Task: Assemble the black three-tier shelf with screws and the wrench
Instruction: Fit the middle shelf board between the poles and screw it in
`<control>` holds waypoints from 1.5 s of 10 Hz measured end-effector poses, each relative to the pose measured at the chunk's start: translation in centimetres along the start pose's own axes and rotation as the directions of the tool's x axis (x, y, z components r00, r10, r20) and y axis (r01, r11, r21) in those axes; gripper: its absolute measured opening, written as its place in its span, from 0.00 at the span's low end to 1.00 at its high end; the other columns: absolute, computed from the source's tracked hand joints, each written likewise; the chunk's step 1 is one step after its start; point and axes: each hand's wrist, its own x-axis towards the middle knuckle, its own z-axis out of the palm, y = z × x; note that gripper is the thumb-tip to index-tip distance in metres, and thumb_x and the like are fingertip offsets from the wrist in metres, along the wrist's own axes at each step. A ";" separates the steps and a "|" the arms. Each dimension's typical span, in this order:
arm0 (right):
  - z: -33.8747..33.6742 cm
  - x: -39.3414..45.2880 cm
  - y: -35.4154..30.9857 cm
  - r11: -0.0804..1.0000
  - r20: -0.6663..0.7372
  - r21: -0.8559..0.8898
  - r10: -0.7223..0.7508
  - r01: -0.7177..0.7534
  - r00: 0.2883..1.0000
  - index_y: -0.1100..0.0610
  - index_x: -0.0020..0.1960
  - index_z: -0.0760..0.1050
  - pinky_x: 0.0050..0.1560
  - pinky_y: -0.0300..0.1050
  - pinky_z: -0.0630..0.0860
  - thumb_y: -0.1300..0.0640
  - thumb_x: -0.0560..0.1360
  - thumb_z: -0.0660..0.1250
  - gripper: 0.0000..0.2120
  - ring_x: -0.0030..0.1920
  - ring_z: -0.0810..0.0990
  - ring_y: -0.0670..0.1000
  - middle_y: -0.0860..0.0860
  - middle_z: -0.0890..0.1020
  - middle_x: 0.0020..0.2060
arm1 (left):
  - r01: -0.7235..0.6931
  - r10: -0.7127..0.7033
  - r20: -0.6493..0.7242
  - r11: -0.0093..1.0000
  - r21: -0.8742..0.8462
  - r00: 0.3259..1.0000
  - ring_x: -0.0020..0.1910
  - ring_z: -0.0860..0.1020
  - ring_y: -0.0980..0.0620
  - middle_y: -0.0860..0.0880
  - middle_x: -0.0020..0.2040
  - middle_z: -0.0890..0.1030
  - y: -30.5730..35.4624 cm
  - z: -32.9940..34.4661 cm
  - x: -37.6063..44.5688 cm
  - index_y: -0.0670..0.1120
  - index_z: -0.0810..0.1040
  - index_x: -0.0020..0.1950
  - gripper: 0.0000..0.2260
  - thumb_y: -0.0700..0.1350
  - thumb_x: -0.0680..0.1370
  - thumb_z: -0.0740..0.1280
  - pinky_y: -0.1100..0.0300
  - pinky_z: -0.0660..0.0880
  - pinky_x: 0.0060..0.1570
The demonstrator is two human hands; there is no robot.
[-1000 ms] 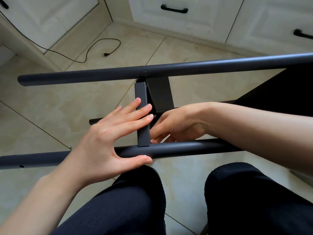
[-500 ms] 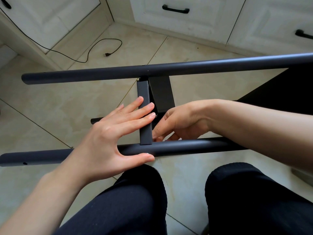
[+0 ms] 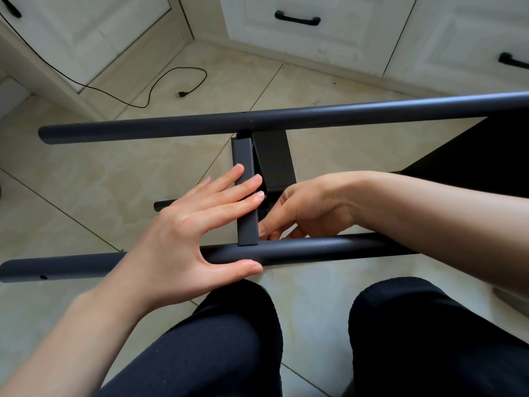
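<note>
Head view: the black shelf frame lies on its side above the tiled floor, its two long tubes running left to right with a short crossbar between them. The left hand presses straight fingers flat on the crossbar, thumb along the near tube. The right hand reaches in just right of the crossbar, fingers curled; whether they hold anything I cannot tell. Bare floor lies left of the frame; a cord and cabinets lie beyond the far tube, and the knees sit just below the near one.
</note>
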 end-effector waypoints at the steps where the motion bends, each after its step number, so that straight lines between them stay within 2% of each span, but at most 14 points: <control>1: 0.6 0.4 -0.1 1.000 -0.011 -0.004 -0.005 0.005 1.000 0.59 0.46 0.79 0.45 0.42 0.78 0.57 0.78 0.68 0.06 0.37 0.79 0.49 0.52 0.80 0.38 | -0.002 0.002 -0.003 1.000 -0.002 1.000 0.78 0.62 0.53 0.55 0.76 0.69 -0.1 0.0 0.0 0.48 0.71 0.74 0.34 0.59 0.71 0.73 0.40 0.64 0.74; 3: 0.3 0.1 -0.3 0.998 0.003 -0.036 0.045 -0.045 0.999 0.58 0.51 0.78 0.44 0.43 0.76 0.56 0.78 0.67 0.06 0.41 0.77 0.51 0.53 0.79 0.43 | 0.001 -0.001 0.001 1.000 -0.003 1.000 0.79 0.61 0.54 0.56 0.76 0.69 -0.1 0.1 -0.1 0.48 0.71 0.74 0.34 0.60 0.71 0.72 0.40 0.63 0.75; 4: 0.2 0.1 -0.2 0.998 -0.022 -0.040 0.038 -0.039 0.999 0.58 0.45 0.79 0.43 0.43 0.76 0.56 0.78 0.68 0.06 0.39 0.78 0.50 0.52 0.79 0.40 | 0.000 0.000 0.003 1.000 -0.001 1.000 0.79 0.61 0.54 0.56 0.76 0.68 -0.1 0.0 0.1 0.49 0.71 0.74 0.34 0.60 0.71 0.72 0.41 0.63 0.75; 5: 0.4 0.5 -0.2 0.999 -0.021 -0.039 0.029 -0.030 0.999 0.58 0.43 0.78 0.45 0.43 0.77 0.56 0.78 0.68 0.07 0.38 0.78 0.50 0.52 0.80 0.38 | -0.001 0.001 0.001 1.000 -0.002 1.000 0.79 0.61 0.54 0.56 0.76 0.69 -0.1 0.0 0.0 0.49 0.71 0.74 0.34 0.60 0.71 0.72 0.41 0.63 0.75; 6: 0.1 0.3 -0.1 0.999 0.013 -0.014 0.041 -0.041 0.999 0.57 0.46 0.79 0.46 0.43 0.76 0.55 0.78 0.68 0.06 0.39 0.78 0.50 0.51 0.80 0.39 | 0.000 0.000 0.002 1.000 0.002 1.000 0.79 0.61 0.54 0.57 0.76 0.69 -0.1 0.0 0.0 0.49 0.71 0.74 0.34 0.60 0.71 0.72 0.40 0.63 0.75; 7: -0.3 -0.1 -0.2 0.997 0.019 -0.046 0.065 -0.064 0.998 0.56 0.44 0.80 0.44 0.42 0.75 0.54 0.76 0.70 0.06 0.39 0.77 0.49 0.50 0.79 0.37 | 0.004 -0.004 0.007 1.000 0.005 1.000 0.79 0.61 0.55 0.57 0.76 0.68 -0.1 0.0 0.0 0.49 0.71 0.74 0.34 0.61 0.71 0.72 0.41 0.63 0.75; 9: 0.5 0.7 -0.1 0.999 -0.016 -0.034 -0.004 0.004 1.000 0.58 0.45 0.78 0.41 0.38 0.78 0.56 0.79 0.68 0.07 0.34 0.80 0.46 0.49 0.81 0.35 | 0.000 0.000 0.006 1.000 -0.002 1.000 0.79 0.61 0.54 0.57 0.76 0.68 -0.1 -0.1 0.1 0.49 0.71 0.74 0.34 0.60 0.71 0.72 0.41 0.63 0.75; 10: 0.4 0.5 -0.2 1.000 -0.004 -0.023 -0.005 0.005 1.000 0.58 0.45 0.78 0.38 0.38 0.78 0.57 0.78 0.68 0.06 0.34 0.79 0.47 0.51 0.80 0.37 | 0.000 0.000 0.009 1.000 0.000 1.000 0.79 0.61 0.54 0.57 0.76 0.68 -0.1 0.0 0.1 0.49 0.70 0.74 0.34 0.60 0.71 0.72 0.41 0.63 0.75; 11: 0.0 0.0 -0.3 0.999 -0.007 -0.033 -0.003 0.003 1.000 0.58 0.46 0.79 0.39 0.39 0.78 0.56 0.78 0.68 0.05 0.36 0.79 0.48 0.52 0.79 0.39 | -0.001 0.001 0.011 1.000 0.006 1.000 0.79 0.61 0.55 0.57 0.76 0.68 -0.1 -0.1 0.2 0.49 0.70 0.74 0.35 0.61 0.71 0.72 0.41 0.62 0.75; 12: 0.1 0.1 -0.2 0.999 -0.035 -0.047 -0.010 0.008 0.999 0.58 0.42 0.79 0.37 0.38 0.78 0.57 0.78 0.68 0.07 0.34 0.79 0.47 0.51 0.80 0.37 | -0.002 0.001 0.010 1.000 0.008 1.000 0.79 0.61 0.55 0.56 0.76 0.68 -0.1 -0.1 0.3 0.49 0.70 0.74 0.34 0.61 0.71 0.72 0.41 0.63 0.75; 13: 0.5 0.6 -0.3 0.999 -0.033 -0.040 -0.007 0.006 0.999 0.58 0.43 0.79 0.39 0.39 0.78 0.57 0.78 0.68 0.06 0.33 0.79 0.47 0.50 0.81 0.35 | -0.001 0.001 0.010 1.000 0.004 1.000 0.79 0.61 0.54 0.56 0.76 0.68 -0.1 -0.1 0.2 0.49 0.70 0.74 0.34 0.61 0.71 0.72 0.40 0.63 0.75; 15: -0.2 -0.2 -0.6 0.998 -0.006 -0.056 0.028 -0.028 1.000 0.57 0.44 0.80 0.42 0.42 0.76 0.56 0.77 0.69 0.06 0.38 0.77 0.49 0.51 0.80 0.37 | 0.001 -0.001 0.011 1.000 0.012 1.000 0.79 0.61 0.55 0.57 0.76 0.68 0.0 -0.2 0.4 0.49 0.71 0.74 0.34 0.61 0.71 0.71 0.42 0.62 0.76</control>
